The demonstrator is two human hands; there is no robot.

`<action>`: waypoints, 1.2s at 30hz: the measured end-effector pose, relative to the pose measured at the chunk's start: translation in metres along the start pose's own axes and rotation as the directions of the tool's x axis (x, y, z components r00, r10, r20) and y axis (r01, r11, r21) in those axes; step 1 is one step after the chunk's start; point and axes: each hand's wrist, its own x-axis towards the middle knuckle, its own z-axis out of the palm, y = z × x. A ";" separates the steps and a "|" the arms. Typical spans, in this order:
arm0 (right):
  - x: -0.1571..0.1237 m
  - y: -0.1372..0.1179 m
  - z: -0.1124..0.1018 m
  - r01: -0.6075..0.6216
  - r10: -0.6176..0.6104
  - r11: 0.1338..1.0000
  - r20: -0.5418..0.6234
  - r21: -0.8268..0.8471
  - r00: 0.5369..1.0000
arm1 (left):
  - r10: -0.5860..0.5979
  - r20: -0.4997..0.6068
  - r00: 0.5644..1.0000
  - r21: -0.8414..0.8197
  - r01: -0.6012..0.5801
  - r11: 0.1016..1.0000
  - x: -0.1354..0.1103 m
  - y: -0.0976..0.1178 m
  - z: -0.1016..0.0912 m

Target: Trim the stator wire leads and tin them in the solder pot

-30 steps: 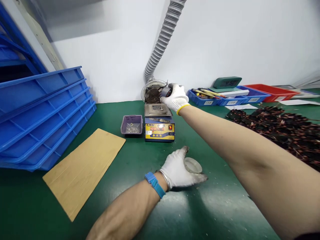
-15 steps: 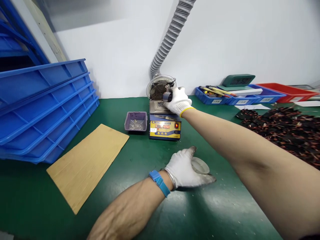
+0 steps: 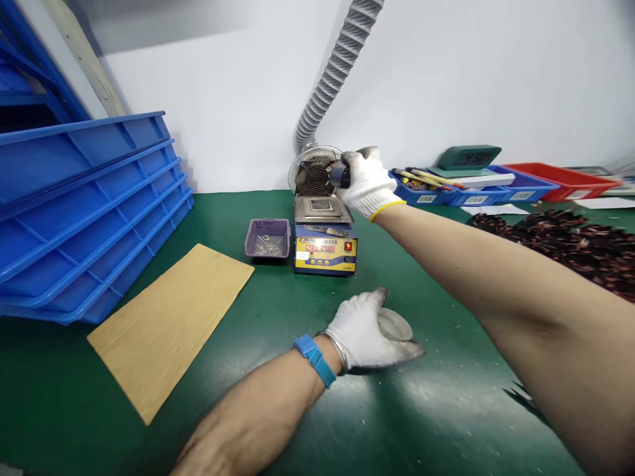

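Observation:
My right hand (image 3: 367,180), in a white glove, is stretched out and closed on a small dark cylindrical part (image 3: 340,174). It holds the part above the back of the solder pot (image 3: 323,235), just in front of the round fan grille (image 3: 313,175). My left hand (image 3: 364,334), gloved too, rests on the green mat with its fingers wrapped round a small clear round dish (image 3: 395,325). A blue strap sits on the left wrist.
A purple tray of small metal bits (image 3: 268,238) sits left of the solder pot. A brown board (image 3: 171,322) lies on the mat beside stacked blue crates (image 3: 84,211). A heap of dark copper-wound parts (image 3: 570,241) fills the right. Blue and red bins (image 3: 476,187) line the back wall.
My right hand dipped the part down onto the solder pot, then lifted it back up in front of the fan. The left hand stayed on the dish.

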 end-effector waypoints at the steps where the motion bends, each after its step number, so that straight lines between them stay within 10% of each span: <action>1: -0.001 0.002 0.000 0.058 -0.058 0.998 0.011 -0.026 0.998 | 0.000 -0.001 1.000 0.001 0.000 1.000 0.000 0.000 0.000; 6: -0.006 0.004 0.004 0.283 -0.268 0.941 0.104 -0.184 0.958 | -0.001 -0.003 1.000 0.010 0.001 1.000 0.000 0.000 0.000; 20: -0.006 -0.003 0.013 0.382 -0.357 0.901 0.148 -0.205 0.922 | 0.020 -0.018 1.000 -0.005 -0.020 1.000 0.002 -0.001 0.001; 31: -0.051 -0.008 -0.049 -0.133 0.162 0.978 -0.185 0.158 0.969 | -0.014 -0.166 0.986 -0.174 -0.016 0.985 -0.004 0.005 -0.001; 36: -0.155 0.001 -0.064 -0.208 0.323 0.713 -0.049 0.670 0.945 | -0.088 -0.324 0.942 -0.688 -0.171 0.706 -0.022 0.043 0.007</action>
